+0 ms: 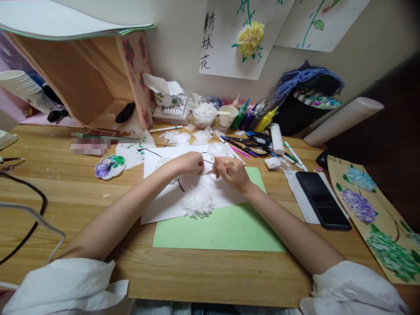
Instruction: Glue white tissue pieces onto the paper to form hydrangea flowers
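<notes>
My left hand [193,163] is closed in a pinch over a white sheet of paper [157,210] with black lines drawn on it. Just right of it, my right hand [232,174] also pinches, its fingertips close to the paper by a faintly drawn round outline [209,180]. What lies between the fingers of either hand is too small to make out. A ruffled white tissue-paper flower [197,201] sits on the sheet below my hands. Another white flower [219,150] lies above them, and a third is partly hidden behind my left wrist. Under the sheet is light green paper [216,232].
Behind the sheet lie torn tissue pieces [177,138], a bowl of tissue [204,114], a paper cup [227,117], paint bottles [240,114] and scissors [256,142]. A phone [323,199] and a flower picture [377,218] are at right, a paint palette [110,166] and cables [39,218] at left.
</notes>
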`<control>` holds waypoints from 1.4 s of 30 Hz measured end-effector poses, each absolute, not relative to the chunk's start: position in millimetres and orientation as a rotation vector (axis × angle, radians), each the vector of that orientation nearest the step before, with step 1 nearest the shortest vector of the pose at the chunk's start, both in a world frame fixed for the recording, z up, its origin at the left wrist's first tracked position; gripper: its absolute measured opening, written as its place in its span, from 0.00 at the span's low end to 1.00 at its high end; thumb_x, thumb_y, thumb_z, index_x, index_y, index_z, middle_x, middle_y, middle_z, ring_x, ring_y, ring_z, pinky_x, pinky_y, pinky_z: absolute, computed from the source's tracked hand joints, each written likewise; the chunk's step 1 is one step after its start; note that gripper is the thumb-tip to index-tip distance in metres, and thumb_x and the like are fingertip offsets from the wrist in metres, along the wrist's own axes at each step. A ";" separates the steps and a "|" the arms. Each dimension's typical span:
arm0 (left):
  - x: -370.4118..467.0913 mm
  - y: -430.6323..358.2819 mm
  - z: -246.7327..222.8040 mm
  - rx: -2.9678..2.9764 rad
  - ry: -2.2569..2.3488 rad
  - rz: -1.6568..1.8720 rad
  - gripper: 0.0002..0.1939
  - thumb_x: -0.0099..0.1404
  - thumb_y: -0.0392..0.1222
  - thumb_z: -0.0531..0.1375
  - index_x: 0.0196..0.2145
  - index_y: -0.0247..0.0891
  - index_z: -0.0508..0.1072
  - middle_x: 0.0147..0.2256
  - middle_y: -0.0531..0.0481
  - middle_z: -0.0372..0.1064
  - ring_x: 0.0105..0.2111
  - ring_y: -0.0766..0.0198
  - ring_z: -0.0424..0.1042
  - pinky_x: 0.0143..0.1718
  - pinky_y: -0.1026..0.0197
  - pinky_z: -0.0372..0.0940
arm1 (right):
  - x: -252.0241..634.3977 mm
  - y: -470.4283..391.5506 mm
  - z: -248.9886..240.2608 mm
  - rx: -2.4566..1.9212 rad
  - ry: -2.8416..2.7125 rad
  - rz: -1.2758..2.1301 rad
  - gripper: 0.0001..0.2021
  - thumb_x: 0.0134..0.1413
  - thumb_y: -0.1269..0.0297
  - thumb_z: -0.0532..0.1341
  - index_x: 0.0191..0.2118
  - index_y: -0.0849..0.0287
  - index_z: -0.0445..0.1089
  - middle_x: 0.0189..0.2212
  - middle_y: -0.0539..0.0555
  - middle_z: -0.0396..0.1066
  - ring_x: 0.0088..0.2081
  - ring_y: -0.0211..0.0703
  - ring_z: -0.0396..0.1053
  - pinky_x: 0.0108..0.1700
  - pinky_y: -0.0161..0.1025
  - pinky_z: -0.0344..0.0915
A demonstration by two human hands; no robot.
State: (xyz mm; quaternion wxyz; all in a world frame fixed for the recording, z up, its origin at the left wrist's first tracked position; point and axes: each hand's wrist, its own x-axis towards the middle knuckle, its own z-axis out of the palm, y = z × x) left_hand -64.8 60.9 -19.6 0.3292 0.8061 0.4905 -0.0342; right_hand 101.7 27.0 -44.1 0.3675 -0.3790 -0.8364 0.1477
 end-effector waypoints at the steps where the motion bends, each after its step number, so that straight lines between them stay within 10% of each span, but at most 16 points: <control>1: -64.8 61.1 -20.6 2.103 1.278 -0.081 0.09 0.54 0.37 0.53 0.23 0.34 0.73 0.24 0.48 0.70 0.24 0.65 0.64 0.27 0.64 0.54 | 100.6 26.9 -43.9 -1.014 -2.133 0.393 0.23 0.63 0.61 0.43 0.17 0.57 0.60 0.13 0.49 0.64 0.20 0.36 0.66 0.29 0.34 0.60; 22: -134.9 102.5 -25.4 2.130 2.166 0.223 0.19 0.55 0.43 0.59 0.45 0.32 0.69 0.48 0.36 0.65 0.48 0.51 0.64 0.46 0.58 0.59 | 110.7 50.9 -36.1 -0.959 -1.431 1.041 0.11 0.58 0.54 0.52 0.32 0.56 0.59 0.11 0.40 0.55 0.13 0.31 0.55 0.16 0.30 0.50; 42: -139.6 109.4 -35.7 2.222 1.847 0.389 0.18 0.48 0.39 0.64 0.39 0.36 0.73 0.41 0.43 0.67 0.42 0.56 0.67 0.42 0.61 0.61 | 115.3 51.8 -29.8 -0.939 -1.384 1.036 0.12 0.58 0.56 0.53 0.29 0.58 0.62 0.12 0.42 0.56 0.13 0.29 0.55 0.16 0.28 0.49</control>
